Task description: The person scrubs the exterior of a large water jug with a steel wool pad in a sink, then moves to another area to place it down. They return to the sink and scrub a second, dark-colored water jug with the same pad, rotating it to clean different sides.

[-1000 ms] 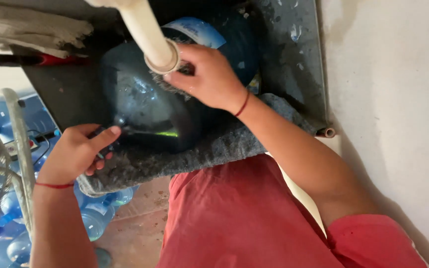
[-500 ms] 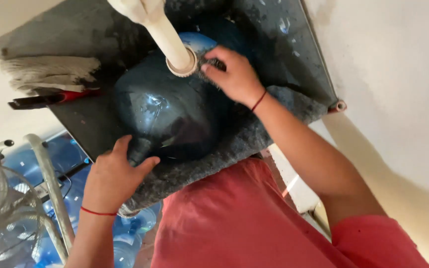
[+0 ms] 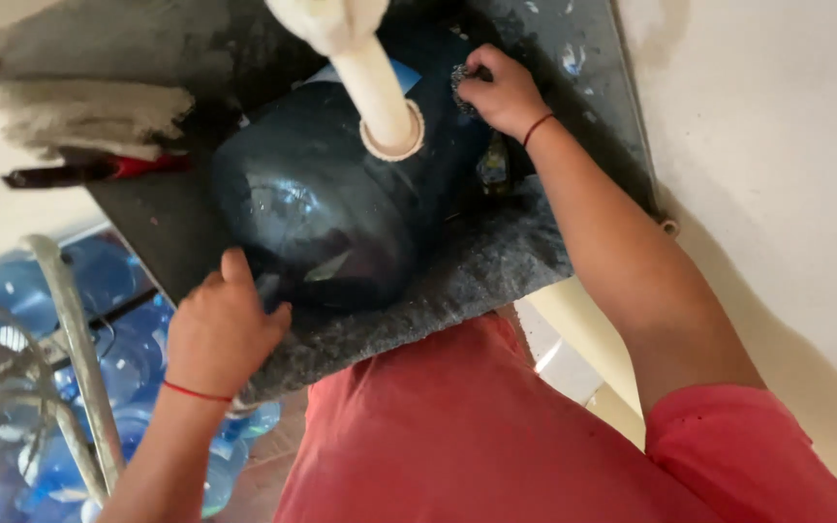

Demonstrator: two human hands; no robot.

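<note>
The dark counter (image 3: 147, 232) takes up most of what I see, its top wet and grey, with a pale wall off to my right. On it lies a big dark-blue water jug (image 3: 341, 213), tipped on its side on a grey felt mat (image 3: 477, 271) that hangs over the near edge just above my red shirt (image 3: 457, 436). A white pipe (image 3: 370, 77) comes down from above and its flared end sits against the jug's upper side.

Below the counter to my left, more blue water jugs (image 3: 118, 358) are crowded together behind a bent metal frame (image 3: 70, 329). At the far left corner of the counter lies a folded grey rag (image 3: 89, 116), and just beside it a tool with a red and black handle (image 3: 99, 169).

My left hand (image 3: 225, 334) is pressed against the near end of the jug, fingers curled around its rim; I cannot tell whether it pinches anything besides the jug itself. A thin red thread circles that wrist.

My right hand (image 3: 501, 92) reaches over the far side of the jug, near its light-blue label (image 3: 399, 73), fingers closed around a small grey metal scrubber (image 3: 465, 82) held against the jug's surface. That wrist wears a red thread too.
</note>
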